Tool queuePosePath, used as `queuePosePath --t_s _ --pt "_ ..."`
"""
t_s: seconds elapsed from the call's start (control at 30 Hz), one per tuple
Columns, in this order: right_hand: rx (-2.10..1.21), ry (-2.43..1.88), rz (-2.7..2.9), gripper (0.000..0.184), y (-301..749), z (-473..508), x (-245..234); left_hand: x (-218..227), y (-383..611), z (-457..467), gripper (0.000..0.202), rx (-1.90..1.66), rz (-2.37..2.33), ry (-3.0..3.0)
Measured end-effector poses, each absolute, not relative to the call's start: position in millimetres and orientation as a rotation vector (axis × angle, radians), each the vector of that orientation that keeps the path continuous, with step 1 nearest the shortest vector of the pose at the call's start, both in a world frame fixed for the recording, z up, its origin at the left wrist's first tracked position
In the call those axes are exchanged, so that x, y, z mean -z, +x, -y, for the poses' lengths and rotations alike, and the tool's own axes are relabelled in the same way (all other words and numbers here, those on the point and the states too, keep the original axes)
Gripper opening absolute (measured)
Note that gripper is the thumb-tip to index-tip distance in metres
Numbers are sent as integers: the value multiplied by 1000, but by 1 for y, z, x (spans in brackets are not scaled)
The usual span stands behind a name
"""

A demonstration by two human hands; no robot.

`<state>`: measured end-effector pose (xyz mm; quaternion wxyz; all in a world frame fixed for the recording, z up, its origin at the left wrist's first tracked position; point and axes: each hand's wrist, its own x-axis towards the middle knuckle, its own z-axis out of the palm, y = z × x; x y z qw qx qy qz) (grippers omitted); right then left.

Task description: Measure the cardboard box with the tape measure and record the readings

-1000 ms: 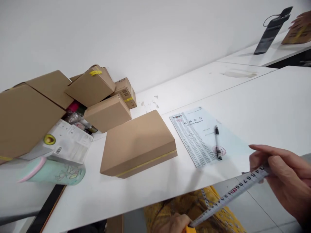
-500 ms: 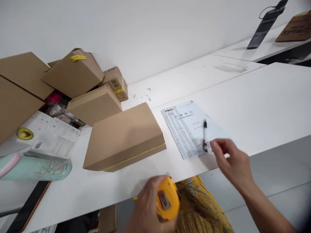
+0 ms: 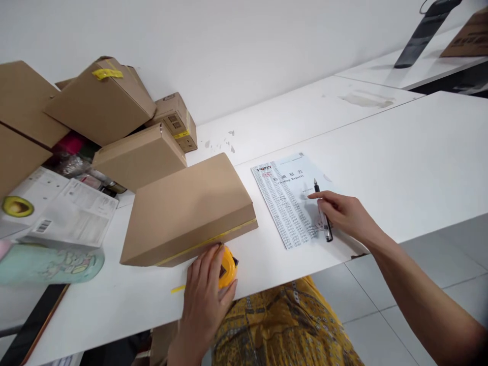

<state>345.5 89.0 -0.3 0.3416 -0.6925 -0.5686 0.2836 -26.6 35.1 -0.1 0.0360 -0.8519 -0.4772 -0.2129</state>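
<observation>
My left hand [image 3: 204, 287] rests on a yellow tape measure [image 3: 227, 266] that sits on the white table [image 3: 400, 168], just in front of a flat cardboard box [image 3: 186, 208] with a yellow tape seam. Fingers of that hand curl over the tape measure's case. My right hand [image 3: 341, 213] lies on a printed paper sheet [image 3: 287, 195], its fingers closed around a black pen [image 3: 323, 219] whose tip points away from me.
Several cardboard boxes [image 3: 102, 101] are heaped at the back left by the wall. A white carton with an avocado sticker [image 3: 57, 213] and a mint-green bottle [image 3: 49, 264] lie at the left. A black stand [image 3: 421, 35] is on a far table.
The tape was drawn back into its case. My left hand brought the tape measure onto the table beside the flat box. My right hand let go of the tape and took up the pen.
</observation>
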Motion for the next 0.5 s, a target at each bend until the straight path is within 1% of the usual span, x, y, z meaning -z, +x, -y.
queuePosePath --t_s 0.1,0.17,0.2,0.23,0.33,0.4,0.5 --pt "-1008 -1387 1129 29 349 -68 -5 2 12 -17 53 890 1275 -2695" --pt "-1036 -1253 1019 28 347 -52 -5 5 46 -5 48 942 1118 -2900" --pt "-1010 -1238 988 31 344 -45 -3 8 63 -1 48 897 1047 -3004" --pt "-968 -1243 963 32 339 -39 0 11 80 2 50 824 978 -3085" --pt "-822 -1318 877 25 325 -28 12 23 119 4 71 556 950 -3102" --pt "-781 -1361 841 36 320 -27 21 30 133 3 81 443 1012 -3012" --pt "-864 -1406 863 49 321 -32 29 38 143 1 86 398 1065 -2907"
